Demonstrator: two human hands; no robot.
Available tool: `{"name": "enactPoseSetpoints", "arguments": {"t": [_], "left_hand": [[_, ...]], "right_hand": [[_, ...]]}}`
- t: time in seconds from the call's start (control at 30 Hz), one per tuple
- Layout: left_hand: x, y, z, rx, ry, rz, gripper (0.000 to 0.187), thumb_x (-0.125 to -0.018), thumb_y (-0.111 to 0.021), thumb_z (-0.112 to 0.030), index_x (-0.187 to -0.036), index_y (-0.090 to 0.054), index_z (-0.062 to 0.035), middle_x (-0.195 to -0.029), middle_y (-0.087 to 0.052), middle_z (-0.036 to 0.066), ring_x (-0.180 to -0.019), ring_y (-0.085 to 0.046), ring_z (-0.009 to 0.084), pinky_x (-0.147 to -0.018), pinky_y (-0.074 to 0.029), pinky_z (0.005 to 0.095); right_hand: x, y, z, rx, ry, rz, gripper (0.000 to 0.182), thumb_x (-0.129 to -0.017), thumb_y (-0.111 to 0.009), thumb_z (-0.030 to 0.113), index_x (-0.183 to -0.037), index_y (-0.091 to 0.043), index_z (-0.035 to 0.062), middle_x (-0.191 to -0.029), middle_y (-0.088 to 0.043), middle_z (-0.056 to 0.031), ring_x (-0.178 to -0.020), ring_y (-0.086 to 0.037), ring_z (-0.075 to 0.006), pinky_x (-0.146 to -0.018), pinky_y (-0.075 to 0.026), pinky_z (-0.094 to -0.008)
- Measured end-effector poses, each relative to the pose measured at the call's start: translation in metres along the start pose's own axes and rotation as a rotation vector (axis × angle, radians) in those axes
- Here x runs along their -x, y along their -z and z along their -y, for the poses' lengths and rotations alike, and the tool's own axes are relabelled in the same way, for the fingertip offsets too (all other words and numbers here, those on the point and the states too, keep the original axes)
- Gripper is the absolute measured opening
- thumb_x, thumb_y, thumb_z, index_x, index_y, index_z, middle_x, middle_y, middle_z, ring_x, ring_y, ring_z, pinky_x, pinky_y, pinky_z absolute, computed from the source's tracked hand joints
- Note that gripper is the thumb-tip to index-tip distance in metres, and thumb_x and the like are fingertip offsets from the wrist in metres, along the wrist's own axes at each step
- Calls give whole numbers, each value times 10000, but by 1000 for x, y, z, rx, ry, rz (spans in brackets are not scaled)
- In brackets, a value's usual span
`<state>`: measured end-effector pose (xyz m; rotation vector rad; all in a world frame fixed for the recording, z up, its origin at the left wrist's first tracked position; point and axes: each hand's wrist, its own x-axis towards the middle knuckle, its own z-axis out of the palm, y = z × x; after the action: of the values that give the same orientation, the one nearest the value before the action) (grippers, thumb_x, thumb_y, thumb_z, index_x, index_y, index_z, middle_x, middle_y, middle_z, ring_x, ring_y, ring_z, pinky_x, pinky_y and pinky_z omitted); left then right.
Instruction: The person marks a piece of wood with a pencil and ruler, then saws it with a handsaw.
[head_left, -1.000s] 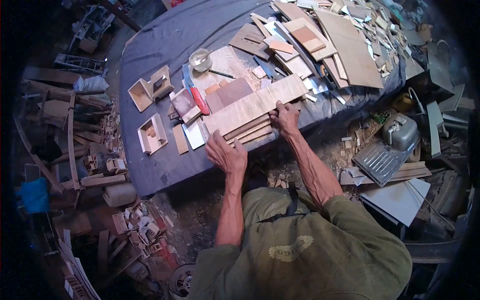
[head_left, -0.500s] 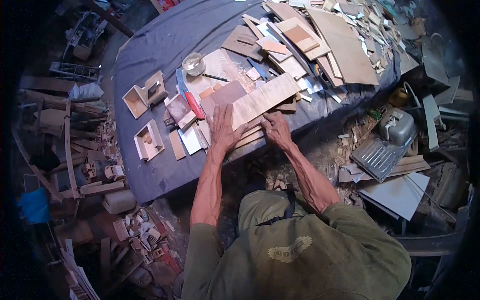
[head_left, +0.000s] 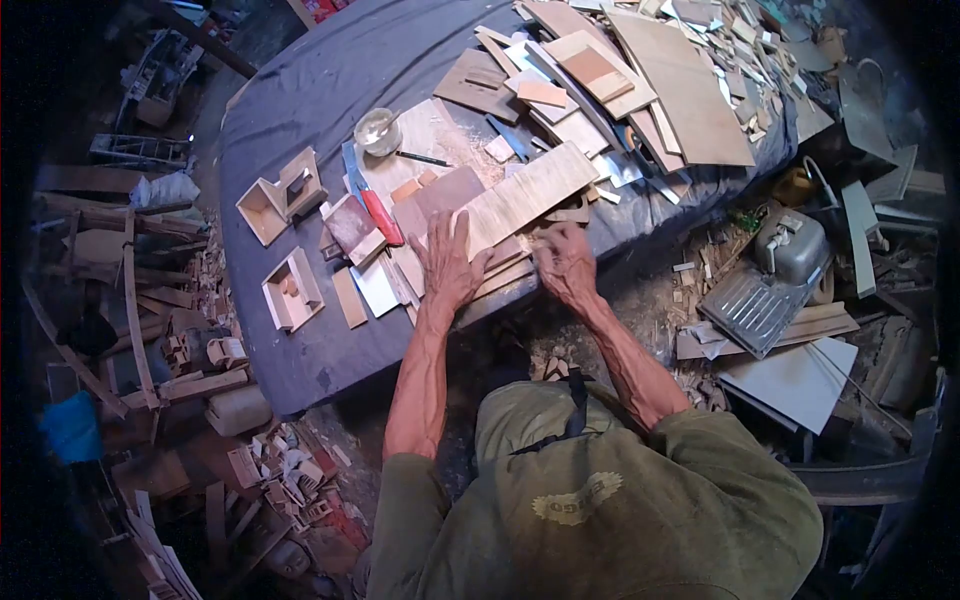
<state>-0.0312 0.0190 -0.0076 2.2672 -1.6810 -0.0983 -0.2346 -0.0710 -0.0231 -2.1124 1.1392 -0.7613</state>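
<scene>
A pale plywood strip (head_left: 535,198) lies slantwise across other boards near the table's front edge. My left hand (head_left: 450,265) rests on its left end, fingers flat and a little spread, thumb out. Close below the strip's lower edge is my right hand (head_left: 567,262), its fingers curled in and slightly blurred. What those fingers hold, if anything, is hidden. Thin wood pieces (head_left: 500,276) are stacked under and between the hands. A brown board (head_left: 438,197) sits just beyond my left hand. To its left is a red-handled tool (head_left: 380,217).
Small wooden boxes (head_left: 292,290) stand on the cloth-covered table (head_left: 300,370) at left. A glass jar (head_left: 378,132) and a dark pencil-like stick (head_left: 424,158) lie farther back. Boards and offcuts (head_left: 690,90) pile up at right. A metal sink (head_left: 765,290) is on the floor.
My right hand has drawn slightly down and away from the strip's edge, with its fingers curling more. My left hand stays on the strip. The whole view has shifted slightly.
</scene>
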Motion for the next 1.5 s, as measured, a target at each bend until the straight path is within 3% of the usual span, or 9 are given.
{"name": "enactPoseSetpoints", "arguments": {"t": [0.17,0.3,0.43,0.63,0.8,0.93,1.17,1.33,1.5], "left_hand": [[1,-5,-1,7,-43,-84,770,-873,-659,-437,-1474,-398,-34,-1472,-372,237,-1400,-308,419,-1105,-131,740],[-1,-5,0,37,-38,-109,771,-871,-660,-416,-1477,-384,-27,-1467,-370,238,-1383,-318,416,-1102,-150,733],[-1,-4,0,60,-1,-229,759,-874,-656,-392,-1471,-383,-11,-1449,-379,245,-1368,-324,419,-1106,-161,710],[-3,-3,-3,64,124,-276,741,-878,-650,-390,-1453,-395,2,-1432,-386,263,-1348,-336,433,-1111,-156,688],[-5,-8,-2,-8,133,-296,706,-881,-644,-391,-1432,-431,-4,-1434,-382,268,-1350,-332,437,-1099,-166,704],[-5,-1,-9,-20,87,-241,626,-885,-664,-351,-1400,-486,-43,-1420,-398,270,-1342,-349,441,-1085,-191,691],[-8,-7,-13,-29,-48,-94,656,-874,-662,-402,-1409,-500,-60,-1456,-384,274,-1390,-320,455,-1102,-151,740],[-7,-9,-18,-45,-17,-57,658,-896,-633,-396,-1435,-465,-59,-1487,-360,272,-1437,-267,451,-1109,-140,737],[-2,-31,-3,-141,-40,-14,706,-880,-614,-401,-1458,-436,-36,-1571,-246,272,-1475,-204,442,-1121,-106,738]], "right_hand": [[-16,14,-30,363,215,-147,572,-745,-652,117,-1309,-555,95,-1269,-545,-105,-1216,-494,-342,-1034,-419,-463],[-30,0,-47,484,258,-70,465,-825,-625,140,-1280,-554,78,-1235,-557,-104,-1217,-494,-333,-1082,-324,-593],[-37,6,-52,399,321,-11,419,-796,-634,71,-1207,-558,74,-1045,-534,-134,-1057,-529,-338,-941,-436,-485],[-28,22,-53,128,231,-192,375,-705,-574,-34,-1059,-456,-2,-1023,-474,-241,-961,-472,-472,-802,-422,-533],[16,40,-37,-97,77,-385,166,-930,-564,42,-1053,-469,-18,-862,-479,-160,-745,-514,-273,-711,-449,-404],[46,60,-34,-155,-92,-462,162,-945,-583,57,-1063,-482,10,-884,-533,-120,-778,-551,-230,-687,-462,-386],[36,78,-4,-280,-177,-243,237,-946,-613,51,-1162,-519,30,-940,-648,-108,-813,-634,-214,-732,-511,-331],[15,65,46,-298,-11,17,370,-963,-571,211,-1272,-548,8,-1124,-634,-215,-1082,-605,-403,-942,-474,-432],[-9,33,86,-259,395,57,337,-885,-654,196,-1153,-599,0,-996,-603,-199,-961,-577,-390,-865,-455,-466]]}}
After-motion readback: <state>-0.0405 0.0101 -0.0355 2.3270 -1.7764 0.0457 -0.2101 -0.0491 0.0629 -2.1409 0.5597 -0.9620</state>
